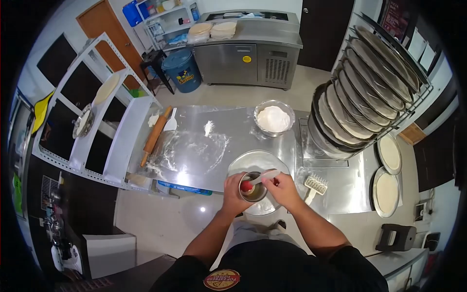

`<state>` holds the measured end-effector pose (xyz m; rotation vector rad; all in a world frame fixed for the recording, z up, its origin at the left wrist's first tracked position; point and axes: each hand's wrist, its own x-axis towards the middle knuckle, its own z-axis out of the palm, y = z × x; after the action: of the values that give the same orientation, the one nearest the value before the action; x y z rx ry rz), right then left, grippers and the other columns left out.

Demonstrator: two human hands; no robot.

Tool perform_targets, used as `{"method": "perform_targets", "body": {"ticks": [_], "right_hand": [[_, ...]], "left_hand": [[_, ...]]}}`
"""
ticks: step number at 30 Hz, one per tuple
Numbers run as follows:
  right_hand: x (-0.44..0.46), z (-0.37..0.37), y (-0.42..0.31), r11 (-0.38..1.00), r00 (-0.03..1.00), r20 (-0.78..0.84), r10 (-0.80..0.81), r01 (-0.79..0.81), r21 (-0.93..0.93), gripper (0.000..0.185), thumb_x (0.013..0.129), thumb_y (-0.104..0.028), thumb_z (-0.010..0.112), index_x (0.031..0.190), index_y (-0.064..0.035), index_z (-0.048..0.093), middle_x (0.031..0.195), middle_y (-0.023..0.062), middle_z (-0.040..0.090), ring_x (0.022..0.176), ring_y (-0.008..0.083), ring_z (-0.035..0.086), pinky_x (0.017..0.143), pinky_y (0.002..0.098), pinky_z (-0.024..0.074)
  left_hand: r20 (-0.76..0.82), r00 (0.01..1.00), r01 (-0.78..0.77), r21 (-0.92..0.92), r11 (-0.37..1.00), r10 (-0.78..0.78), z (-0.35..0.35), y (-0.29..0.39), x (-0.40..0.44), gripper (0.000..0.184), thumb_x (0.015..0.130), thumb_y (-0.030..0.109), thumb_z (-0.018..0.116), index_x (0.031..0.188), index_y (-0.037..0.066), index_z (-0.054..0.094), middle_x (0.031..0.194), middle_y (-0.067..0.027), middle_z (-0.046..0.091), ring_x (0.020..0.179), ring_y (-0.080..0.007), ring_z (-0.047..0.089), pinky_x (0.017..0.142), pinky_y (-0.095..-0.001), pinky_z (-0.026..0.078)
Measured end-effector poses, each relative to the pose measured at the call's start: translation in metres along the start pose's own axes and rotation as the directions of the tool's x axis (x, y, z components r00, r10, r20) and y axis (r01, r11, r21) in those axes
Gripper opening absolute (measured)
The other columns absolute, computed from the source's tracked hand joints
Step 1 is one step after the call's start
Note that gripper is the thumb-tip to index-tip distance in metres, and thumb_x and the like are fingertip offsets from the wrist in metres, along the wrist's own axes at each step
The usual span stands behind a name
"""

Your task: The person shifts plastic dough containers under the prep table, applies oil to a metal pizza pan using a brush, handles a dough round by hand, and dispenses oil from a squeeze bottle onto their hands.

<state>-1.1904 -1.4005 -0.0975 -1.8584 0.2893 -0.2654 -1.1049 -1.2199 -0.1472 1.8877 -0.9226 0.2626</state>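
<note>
My left hand (pixel 234 193) is wrapped around the side of a metal cup (pixel 254 195). Between the fingers of my right hand (pixel 283 189) is the pale handle of a pastry brush (pixel 265 177); its red head is down inside the cup. What the cup contains is hard to make out. Both hands are above a round metal pan (pixel 258 158) that overhangs the table's near edge. Right of the pan lies a dough docker (pixel 315 187) with a spiked roller. Behind it stands a clear bowl (pixel 274 118) of flour.
On the floured steel table (pixel 194 126) lie a rolling pin (pixel 156 136) and a white scraper (pixel 171 120). A tall rack of pans (pixel 360 92) rises at right, beside two dough-filled pans (pixel 386 194). White shelving (pixel 109 121) borders the left.
</note>
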Motion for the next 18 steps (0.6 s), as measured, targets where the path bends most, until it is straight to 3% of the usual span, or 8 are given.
{"method": "perform_targets", "body": {"ticks": [3, 7, 10, 11, 14, 15, 18], "right_hand": [[0.007, 0.027, -0.012, 0.999, 1.0, -0.004, 0.01, -0.009, 0.045, 0.017, 0.088, -0.016, 0.071, 0.096, -0.0019, 0.068, 0.076, 0.0086, 0.067, 0.067, 0.0136, 0.062, 0.063, 0.0299, 0.0505], [0.018, 0.057, -0.029, 0.989, 0.997, 0.021, -0.08, 0.081, -0.127, 0.018, 0.088, -0.015, 0.072, 0.1, -0.0024, 0.068, 0.078, 0.0091, 0.069, 0.068, 0.0144, 0.063, 0.066, 0.0296, 0.0522], [0.025, 0.079, -0.018, 0.929, 0.957, 0.017, -0.289, 0.285, -0.237, 0.02, 0.09, -0.014, 0.07, 0.105, -0.0021, 0.067, 0.082, 0.0094, 0.071, 0.07, 0.016, 0.065, 0.066, 0.0299, 0.0533], [0.023, 0.088, -0.01, 0.932, 0.962, 0.024, -0.271, 0.268, -0.244, 0.02, 0.09, -0.014, 0.07, 0.105, -0.0021, 0.067, 0.082, 0.0094, 0.071, 0.07, 0.016, 0.065, 0.066, 0.0299, 0.0533], [0.027, 0.106, 0.007, 1.0, 0.995, -0.095, 0.019, -0.021, -0.017, 0.017, 0.092, -0.012, 0.066, 0.106, -0.0026, 0.068, 0.082, 0.0076, 0.07, 0.07, 0.0147, 0.065, 0.064, 0.0292, 0.0523], [0.028, 0.106, 0.007, 1.0, 0.995, -0.102, 0.022, -0.024, -0.02, 0.017, 0.092, -0.012, 0.066, 0.106, -0.0026, 0.068, 0.082, 0.0076, 0.07, 0.07, 0.0147, 0.065, 0.064, 0.0292, 0.0523], [0.025, 0.09, 0.011, 0.926, 0.924, -0.218, 0.313, -0.245, 0.286, 0.012, 0.095, -0.012, 0.064, 0.101, -0.0038, 0.07, 0.082, 0.0047, 0.067, 0.071, 0.011, 0.061, 0.062, 0.0254, 0.0483]], "left_hand": [[0.128, 0.992, 0.005, 0.1, 0.995, -0.017, -0.023, -0.015, -0.004, 0.082, 0.058, 0.03, 0.093, 0.127, 0.008, 0.056, 0.122, -0.0126, 0.063, 0.112, -0.0323, 0.061, 0.098, -0.0451, 0.041], [0.132, 0.984, 0.12, 0.013, 0.993, -0.12, -0.042, -0.046, -0.005, 0.077, 0.059, 0.032, 0.092, 0.124, 0.008, 0.058, 0.12, -0.0107, 0.065, 0.11, -0.0327, 0.061, 0.096, -0.0458, 0.042], [0.107, 0.989, 0.106, -0.012, 0.994, -0.105, -0.05, -0.075, 0.001, 0.077, 0.06, 0.032, 0.092, 0.124, 0.007, 0.058, 0.118, -0.0109, 0.066, 0.11, -0.0333, 0.061, 0.096, -0.0455, 0.043], [0.105, 0.988, 0.112, -0.015, 0.994, -0.11, -0.054, -0.082, -0.006, 0.077, 0.06, 0.032, 0.092, 0.124, 0.007, 0.058, 0.117, -0.011, 0.066, 0.109, -0.0336, 0.062, 0.095, -0.0453, 0.043], [0.148, 0.977, 0.162, -0.041, 0.986, -0.155, -0.046, -0.113, -0.023, 0.079, 0.059, 0.032, 0.093, 0.126, 0.007, 0.057, 0.116, -0.0123, 0.066, 0.108, -0.0345, 0.062, 0.094, -0.0453, 0.044], [0.166, 0.972, 0.174, -0.049, 0.983, -0.164, -0.043, -0.121, -0.023, 0.08, 0.058, 0.031, 0.093, 0.126, 0.007, 0.057, 0.115, -0.0129, 0.066, 0.107, -0.035, 0.062, 0.093, -0.0453, 0.044], [0.106, 0.971, 0.223, -0.076, 0.972, -0.215, -0.037, -0.134, -0.03, 0.081, 0.058, 0.031, 0.093, 0.126, 0.007, 0.057, 0.116, -0.0133, 0.066, 0.107, -0.0353, 0.062, 0.093, -0.0453, 0.045]]}}
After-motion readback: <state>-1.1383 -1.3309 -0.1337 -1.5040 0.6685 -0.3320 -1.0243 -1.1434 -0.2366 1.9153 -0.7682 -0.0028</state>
